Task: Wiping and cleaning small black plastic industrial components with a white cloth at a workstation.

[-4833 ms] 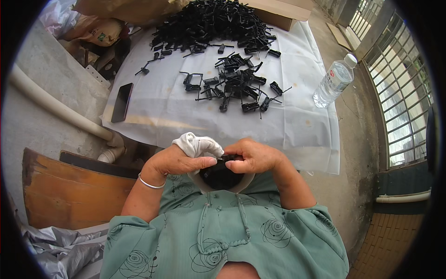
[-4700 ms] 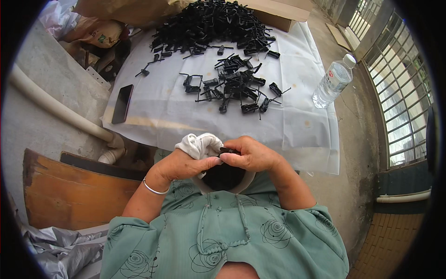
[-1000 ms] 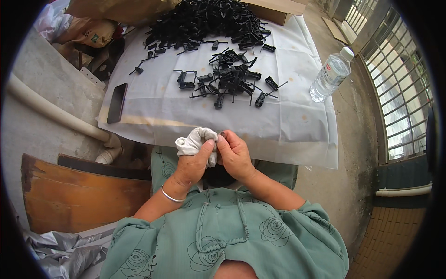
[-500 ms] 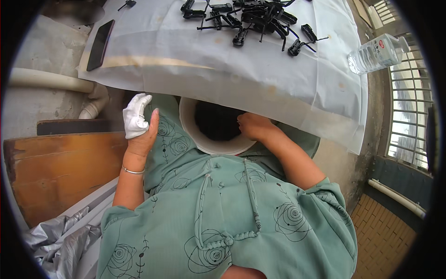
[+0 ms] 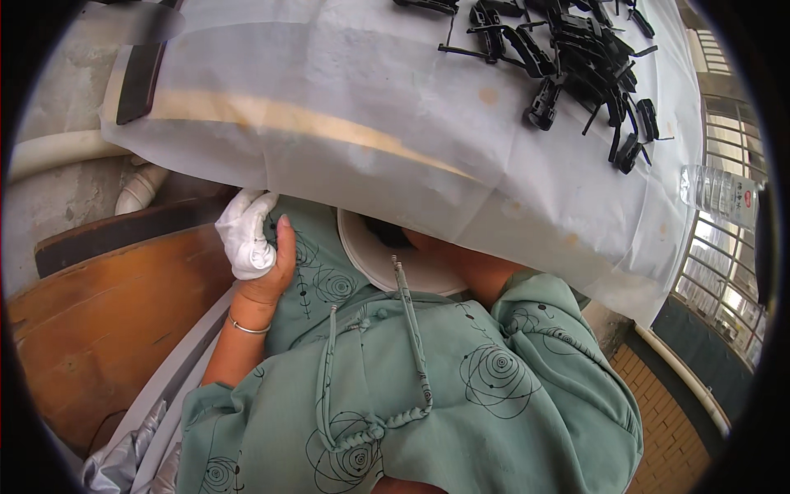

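Note:
My left hand (image 5: 262, 251) wears a white glove over its fingers, with the thumb bare. It is raised near the table's front edge, thumb apart from the bent fingers, and I see nothing held in it. Between my knees stands a white bucket (image 5: 359, 257), partly covered by the table's edge. Dark contents (image 5: 387, 231) show in it. My right hand reaches into the bucket; its forearm (image 5: 477, 265) crosses the rim, and the fingers are hidden beneath the tabletop covering.
A white sheet covers the table (image 5: 329, 74). On it lie a heap of black plastic clip-like parts (image 5: 588, 53) and a phone (image 5: 141, 82). A clear bottle (image 5: 724, 196) stands at the right edge. A brown wooden board (image 5: 123, 288) is at my left.
My right arm has reached deeper into the bucket, and its hand has gone out of sight. My view has shifted, so the table parts appear further right. My left hand keeps its shape.

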A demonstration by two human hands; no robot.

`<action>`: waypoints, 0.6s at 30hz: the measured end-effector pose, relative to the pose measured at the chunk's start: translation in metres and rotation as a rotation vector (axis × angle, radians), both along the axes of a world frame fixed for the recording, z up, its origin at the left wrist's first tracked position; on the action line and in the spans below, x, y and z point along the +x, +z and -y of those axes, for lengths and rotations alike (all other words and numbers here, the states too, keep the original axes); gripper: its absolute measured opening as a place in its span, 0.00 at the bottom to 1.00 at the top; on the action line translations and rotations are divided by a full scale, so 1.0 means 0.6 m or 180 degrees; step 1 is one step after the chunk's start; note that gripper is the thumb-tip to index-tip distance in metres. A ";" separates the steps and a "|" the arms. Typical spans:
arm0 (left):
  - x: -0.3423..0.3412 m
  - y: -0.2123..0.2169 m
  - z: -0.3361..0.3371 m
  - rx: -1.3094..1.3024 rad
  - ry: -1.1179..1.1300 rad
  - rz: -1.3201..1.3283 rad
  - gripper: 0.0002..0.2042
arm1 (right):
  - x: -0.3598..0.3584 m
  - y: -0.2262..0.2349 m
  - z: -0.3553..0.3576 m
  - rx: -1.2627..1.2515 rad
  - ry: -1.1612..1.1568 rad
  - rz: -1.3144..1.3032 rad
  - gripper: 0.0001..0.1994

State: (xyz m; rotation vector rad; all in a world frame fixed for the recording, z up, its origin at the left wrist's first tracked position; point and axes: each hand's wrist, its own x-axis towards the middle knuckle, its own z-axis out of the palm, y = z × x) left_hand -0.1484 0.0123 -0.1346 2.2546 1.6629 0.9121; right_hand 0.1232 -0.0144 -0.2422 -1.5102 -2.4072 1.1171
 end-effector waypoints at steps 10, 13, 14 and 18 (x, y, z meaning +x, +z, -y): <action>0.029 0.042 0.002 0.0005 -0.0649 0.0126 0.09 | -0.024 0.021 -0.012 -0.0552 0.0357 0.0298 0.11; 0.056 0.050 0.049 -0.0376 -0.0945 0.0883 0.08 | -0.017 0.107 0.008 -0.0337 0.0904 0.0104 0.10; 0.063 0.045 0.063 -0.0810 -0.0838 0.1075 0.08 | -0.015 0.129 0.019 -0.0134 0.0845 -0.0152 0.10; 0.087 0.066 0.058 -0.2309 -0.0626 0.1918 0.10 | 0.012 0.171 0.035 0.0367 0.0435 -0.0881 0.11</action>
